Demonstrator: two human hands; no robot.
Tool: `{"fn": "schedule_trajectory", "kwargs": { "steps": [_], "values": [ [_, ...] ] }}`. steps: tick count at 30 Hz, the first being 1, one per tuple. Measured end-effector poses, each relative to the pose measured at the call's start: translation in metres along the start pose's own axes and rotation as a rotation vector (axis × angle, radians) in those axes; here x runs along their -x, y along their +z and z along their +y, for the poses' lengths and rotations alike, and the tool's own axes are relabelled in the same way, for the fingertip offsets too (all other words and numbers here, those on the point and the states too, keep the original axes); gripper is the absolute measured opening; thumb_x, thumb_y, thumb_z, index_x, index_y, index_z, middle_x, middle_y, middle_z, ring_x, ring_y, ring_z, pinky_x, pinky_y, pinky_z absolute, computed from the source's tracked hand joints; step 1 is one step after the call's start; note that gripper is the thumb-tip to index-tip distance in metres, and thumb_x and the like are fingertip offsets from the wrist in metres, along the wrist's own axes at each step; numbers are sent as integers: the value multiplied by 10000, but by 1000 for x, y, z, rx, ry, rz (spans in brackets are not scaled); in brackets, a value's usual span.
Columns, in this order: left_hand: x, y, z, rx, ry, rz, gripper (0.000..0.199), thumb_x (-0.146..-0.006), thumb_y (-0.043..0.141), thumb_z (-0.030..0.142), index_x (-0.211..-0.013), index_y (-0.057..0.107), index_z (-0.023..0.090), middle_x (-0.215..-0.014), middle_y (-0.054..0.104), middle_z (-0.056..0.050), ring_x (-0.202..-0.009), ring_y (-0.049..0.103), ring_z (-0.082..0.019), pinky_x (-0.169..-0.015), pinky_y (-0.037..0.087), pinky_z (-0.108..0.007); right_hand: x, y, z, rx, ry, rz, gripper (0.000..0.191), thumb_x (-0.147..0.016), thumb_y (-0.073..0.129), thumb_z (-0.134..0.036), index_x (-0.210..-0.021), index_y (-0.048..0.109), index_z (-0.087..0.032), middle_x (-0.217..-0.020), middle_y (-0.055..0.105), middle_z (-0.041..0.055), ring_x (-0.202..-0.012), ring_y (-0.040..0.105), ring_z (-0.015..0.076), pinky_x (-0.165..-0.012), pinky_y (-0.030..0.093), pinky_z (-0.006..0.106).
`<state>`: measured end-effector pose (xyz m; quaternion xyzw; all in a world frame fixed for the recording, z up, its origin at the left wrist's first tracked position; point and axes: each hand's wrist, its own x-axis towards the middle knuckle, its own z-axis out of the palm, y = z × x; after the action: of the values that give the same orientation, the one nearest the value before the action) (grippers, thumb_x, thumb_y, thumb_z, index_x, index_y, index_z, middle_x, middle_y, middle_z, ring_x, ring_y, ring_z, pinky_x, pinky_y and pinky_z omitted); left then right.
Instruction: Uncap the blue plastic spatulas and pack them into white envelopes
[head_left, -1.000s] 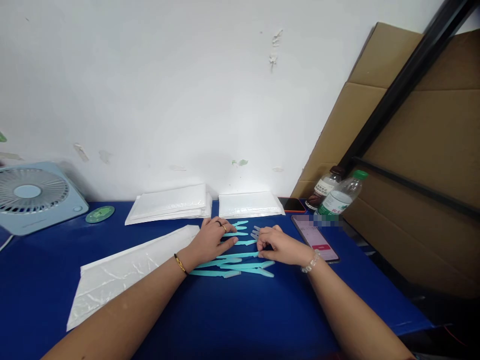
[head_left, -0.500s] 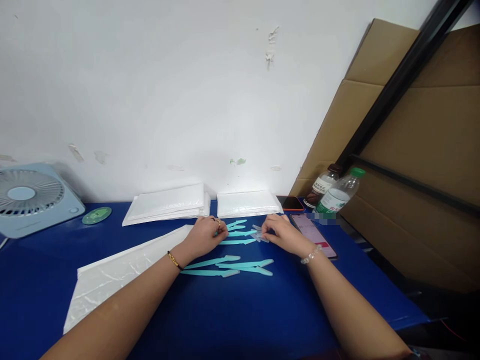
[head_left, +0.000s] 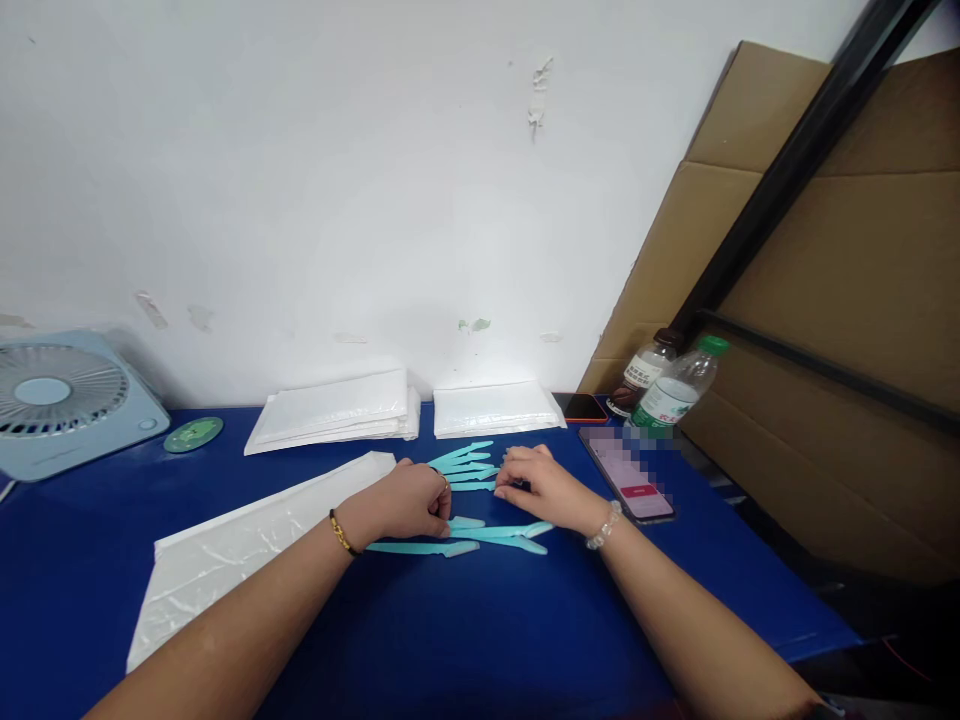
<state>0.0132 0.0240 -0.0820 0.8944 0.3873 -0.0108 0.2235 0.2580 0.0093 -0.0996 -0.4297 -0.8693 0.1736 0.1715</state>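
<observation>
My left hand (head_left: 416, 500) pinches the handle end of a turquoise eyebrow razor (head_left: 499, 532) in the front group on the blue table. Beside that one lie more razors, including a front razor (head_left: 420, 548) partly beneath my wrist. My right hand (head_left: 538, 485) is curled at the blade ends of a back group of turquoise razors (head_left: 469, 470). Its fingers are bent together, and whatever they hold is hidden. Below my left forearm a white bubble mailer (head_left: 247, 540) lies flat.
Stacked white mailers (head_left: 330, 408) and a second mailer stack (head_left: 495, 408) rest along the wall. A blue fan (head_left: 75, 395) and green disc (head_left: 193, 433) are left. On the right are a phone (head_left: 630, 475), a dark phone (head_left: 581, 407), a brown-capped bottle (head_left: 641, 375) and a green-capped bottle (head_left: 679, 390).
My left hand has moved from the back razors towards me, onto the front group. My right hand has shifted slightly left and nearer, covering the small clear pieces seen before.
</observation>
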Motion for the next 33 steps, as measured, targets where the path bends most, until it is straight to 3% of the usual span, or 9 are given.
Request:
{"fn": "schedule_trajectory", "kwargs": {
  "steps": [4, 9, 14, 18, 20, 24, 26, 30, 33],
  "values": [
    [-5, 1, 4, 60, -13, 79, 146, -745, 619, 348, -667, 633, 225, -640, 634, 36, -622, 557, -142, -713, 366, -303, -3, 11, -15, -91, -55, -76, 216, -890, 541, -404, -876, 632, -209, -825, 643, 6, -810, 570, 158, -857, 324, 352],
    [-9, -1, -1, 175, -29, 177, 244, -798, 537, 435, -735, 625, 216, -667, 639, 19, -605, 567, -135, -549, 369, -238, -5, 10, -6, -143, 4, 24, 221, -896, 531, -379, -833, 639, -196, -744, 645, -8, -686, 567, 131, -835, 372, 334],
    [-20, 6, -25, 190, -105, 303, 260, -822, 506, 441, -779, 621, 211, -690, 648, 6, -625, 583, -144, -552, 388, -243, -4, 0, 25, -204, 130, 112, 255, -886, 524, -379, -823, 661, -174, -799, 671, 36, -690, 576, 144, -628, 409, 253],
    [-27, 14, -36, 97, -92, 409, 220, -820, 530, 399, -864, 643, 216, -824, 670, -17, -777, 605, -179, -665, 417, -284, 1, -11, 31, -87, 163, 200, 196, -841, 594, -373, -865, 674, -196, -842, 665, 36, -775, 580, 165, -740, 415, 294],
    [-28, 18, -37, 36, -63, 444, 229, -817, 542, 374, -952, 644, 219, -916, 667, -33, -880, 595, -205, -755, 416, -319, 5, -19, 25, -69, 120, 161, 195, -822, 617, -386, -840, 672, -200, -871, 650, 37, -785, 576, 164, -763, 412, 302],
    [-29, 24, -40, -1, -56, 443, 267, -841, 521, 374, -1036, 626, 225, -1011, 653, -43, -941, 577, -219, -843, 388, -365, 17, -27, 6, -86, 7, -185, 250, -697, 726, -427, -788, 662, -204, -802, 628, 3, -712, 576, 151, -747, 409, 302],
    [-29, 24, -39, -1, -52, 462, 281, -847, 521, 387, -1059, 619, 231, -1047, 646, -46, -983, 564, -228, -860, 377, -372, 19, -24, 1, -29, -9, -287, 223, -646, 764, -360, -752, 642, -206, -758, 624, -21, -673, 571, 142, -779, 393, 323],
    [-23, 19, -21, 32, 13, 473, 277, -870, 500, 433, -1036, 624, 248, -1049, 655, -29, -1010, 560, -224, -869, 360, -363, 16, -12, -3, 43, -9, -255, 93, -710, 666, -171, -685, 580, -193, -702, 612, -30, -619, 548, 121, -725, 392, 297],
    [-19, 16, -3, 69, 110, 348, 265, -879, 492, 449, -972, 642, 252, -901, 687, 4, -867, 603, -187, -830, 366, -330, 12, -7, -3, 2, 12, -163, 55, -789, 597, -175, -744, 576, -199, -672, 592, -25, -609, 535, 125, -603, 379, 251]
  ]
}}
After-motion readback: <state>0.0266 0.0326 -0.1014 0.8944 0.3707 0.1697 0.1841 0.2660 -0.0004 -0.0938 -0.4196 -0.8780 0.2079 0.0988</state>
